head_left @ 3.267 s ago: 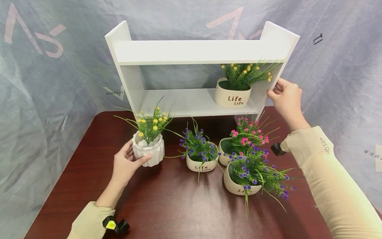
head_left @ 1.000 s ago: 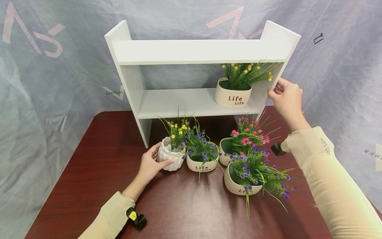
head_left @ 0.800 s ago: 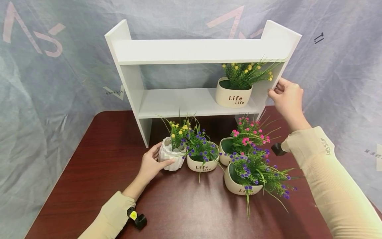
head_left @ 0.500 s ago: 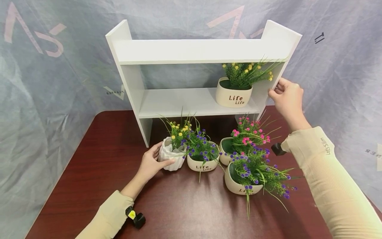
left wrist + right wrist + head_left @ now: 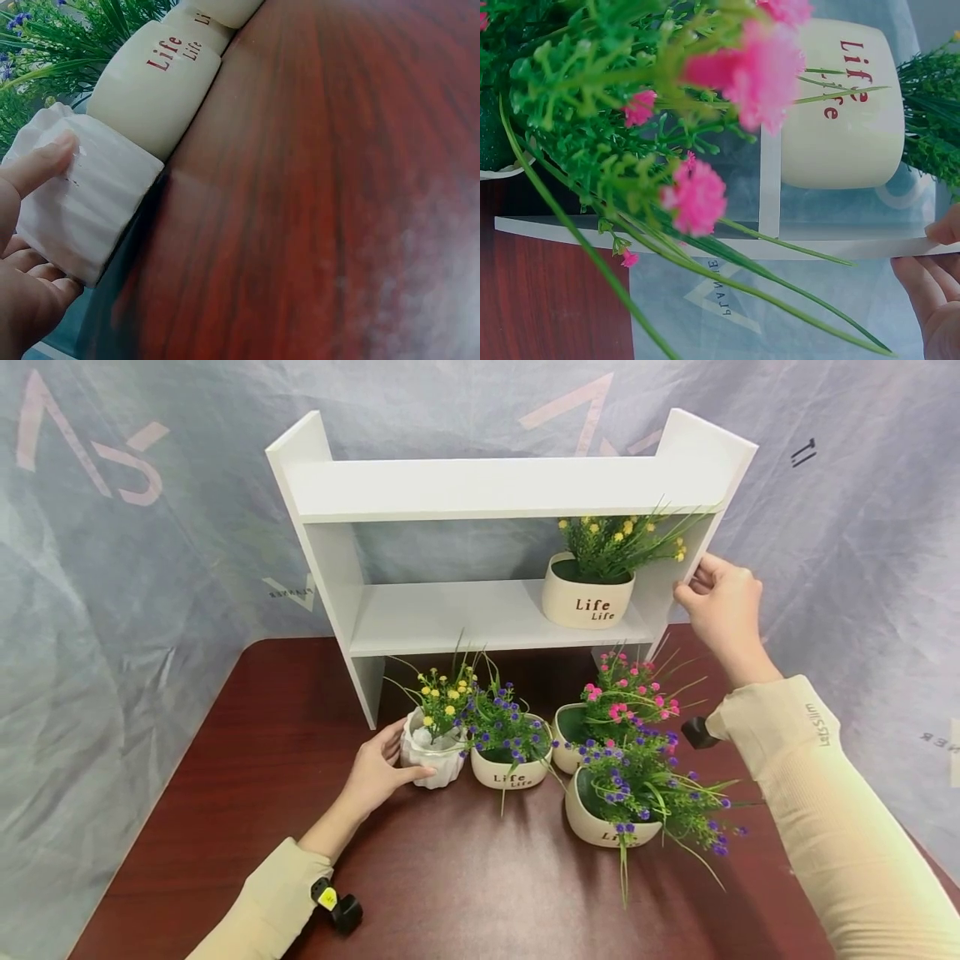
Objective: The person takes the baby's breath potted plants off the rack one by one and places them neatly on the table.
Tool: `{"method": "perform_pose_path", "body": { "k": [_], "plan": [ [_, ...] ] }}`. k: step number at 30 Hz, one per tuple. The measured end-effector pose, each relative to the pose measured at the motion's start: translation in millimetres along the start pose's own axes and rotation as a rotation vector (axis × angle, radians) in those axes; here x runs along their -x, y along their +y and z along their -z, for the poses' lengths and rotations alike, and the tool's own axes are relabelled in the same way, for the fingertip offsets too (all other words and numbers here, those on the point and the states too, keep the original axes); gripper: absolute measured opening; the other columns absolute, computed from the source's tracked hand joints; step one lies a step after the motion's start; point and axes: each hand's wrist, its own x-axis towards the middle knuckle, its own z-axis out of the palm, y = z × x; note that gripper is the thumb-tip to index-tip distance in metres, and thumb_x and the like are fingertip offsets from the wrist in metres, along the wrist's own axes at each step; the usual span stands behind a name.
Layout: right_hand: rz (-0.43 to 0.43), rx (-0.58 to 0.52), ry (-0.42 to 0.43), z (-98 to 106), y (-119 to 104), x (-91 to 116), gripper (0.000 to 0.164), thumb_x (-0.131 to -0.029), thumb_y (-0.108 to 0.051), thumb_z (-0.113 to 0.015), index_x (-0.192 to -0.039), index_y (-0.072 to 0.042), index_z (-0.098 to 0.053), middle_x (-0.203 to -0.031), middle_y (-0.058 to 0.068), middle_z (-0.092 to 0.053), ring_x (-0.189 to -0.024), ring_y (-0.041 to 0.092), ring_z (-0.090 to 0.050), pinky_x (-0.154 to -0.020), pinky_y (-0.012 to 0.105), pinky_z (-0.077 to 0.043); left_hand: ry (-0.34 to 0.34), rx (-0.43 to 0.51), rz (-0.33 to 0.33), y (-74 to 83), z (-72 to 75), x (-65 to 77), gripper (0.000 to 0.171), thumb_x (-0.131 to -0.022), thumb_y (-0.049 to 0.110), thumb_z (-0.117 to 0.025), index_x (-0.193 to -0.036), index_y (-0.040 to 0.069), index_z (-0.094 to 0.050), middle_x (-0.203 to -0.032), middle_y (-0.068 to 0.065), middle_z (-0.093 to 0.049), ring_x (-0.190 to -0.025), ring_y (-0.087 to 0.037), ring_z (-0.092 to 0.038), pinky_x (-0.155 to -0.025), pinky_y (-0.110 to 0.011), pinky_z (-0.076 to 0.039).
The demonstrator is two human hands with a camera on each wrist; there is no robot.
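Observation:
My left hand (image 5: 375,770) holds a white ribbed flower pot (image 5: 441,767) with yellow flowers, thumb across its front and fingers round its left side. The pot stands upright on the table, right beside a cream "Life" pot (image 5: 510,772) of purple flowers; the left wrist view shows the two pots side by side. My right hand (image 5: 723,606) pinches the front edge of the white shelf's (image 5: 510,489) right side panel, thumb on the inner face and fingers outside. Close to it, inside the shelf, sits a cream pot (image 5: 588,603) with yellow flowers.
On the table (image 5: 465,885), a cream pot with pink flowers (image 5: 618,710) stands in front of the shelf's right side. Before it is another cream pot (image 5: 600,828) with purple flowers, its stems spreading right. A grey cloth (image 5: 187,560) hangs behind.
My left hand has carried the white pot rightward, down beside the purple-flowered one. In the last half second its yellow flowers have shifted slightly left. My right hand stays on the shelf panel.

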Motion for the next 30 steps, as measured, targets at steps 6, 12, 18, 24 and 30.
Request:
{"method": "perform_pose_path", "body": {
  "k": [6, 12, 18, 24, 30],
  "plan": [
    [0.010, 0.003, 0.004, -0.9, -1.3, 0.0, 0.040, -0.093, -0.015, -0.056, -0.132, -0.007, -0.060, -0.123, 0.015, -0.061, -0.108, 0.008, -0.062, -0.097, 0.027, -0.051, -0.006, -0.002, 0.025, -1.3, 0.4, -0.7, 0.091, -0.071, 0.013, -0.087, -0.146, -0.001, -0.038, -0.148, -0.023, -0.042, -0.138, -0.032, -0.040, -0.113, -0.042, -0.036],
    [0.013, -0.004, 0.016, 0.0, -1.4, 1.5, 0.039, -0.092, -0.013, -0.056, -0.130, -0.006, -0.062, -0.121, 0.015, -0.062, -0.104, 0.001, -0.061, -0.093, 0.022, -0.051, -0.013, 0.024, 0.043, -5.6, 0.1, -1.5, 0.092, -0.072, 0.011, -0.086, -0.147, -0.004, -0.035, -0.149, -0.025, -0.039, -0.139, -0.033, -0.038, -0.114, -0.041, -0.035],
    [0.006, 0.008, 0.016, 0.3, -0.5, 1.9, 0.039, -0.092, -0.014, -0.055, -0.129, -0.006, -0.062, -0.121, 0.015, -0.062, -0.105, 0.004, -0.061, -0.097, 0.028, -0.050, -0.019, 0.031, 0.050, -7.1, 0.0, -1.6, 0.093, -0.072, 0.010, -0.086, -0.147, -0.005, -0.033, -0.150, -0.026, -0.038, -0.140, -0.034, -0.037, -0.114, -0.042, -0.035],
    [0.010, 0.014, 0.021, -0.4, 0.2, 1.2, 0.039, -0.092, -0.015, -0.055, -0.130, -0.007, -0.062, -0.121, 0.014, -0.063, -0.105, 0.002, -0.062, -0.096, 0.027, -0.051, -0.024, 0.016, 0.063, -6.0, 0.4, -1.7, 0.096, -0.071, 0.011, -0.086, -0.148, -0.006, -0.032, -0.150, -0.026, -0.036, -0.140, -0.035, -0.037, -0.113, -0.042, -0.035],
    [0.004, 0.007, 0.023, -0.6, -0.2, 1.3, 0.039, -0.092, -0.016, -0.055, -0.129, -0.006, -0.062, -0.120, 0.015, -0.063, -0.105, 0.005, -0.062, -0.100, 0.029, -0.049, -0.035, 0.013, 0.070, -4.7, 1.3, -1.8, 0.097, -0.072, 0.013, -0.086, -0.149, -0.005, -0.030, -0.152, -0.026, -0.035, -0.141, -0.034, -0.035, -0.114, -0.042, -0.034]
  ]
}}
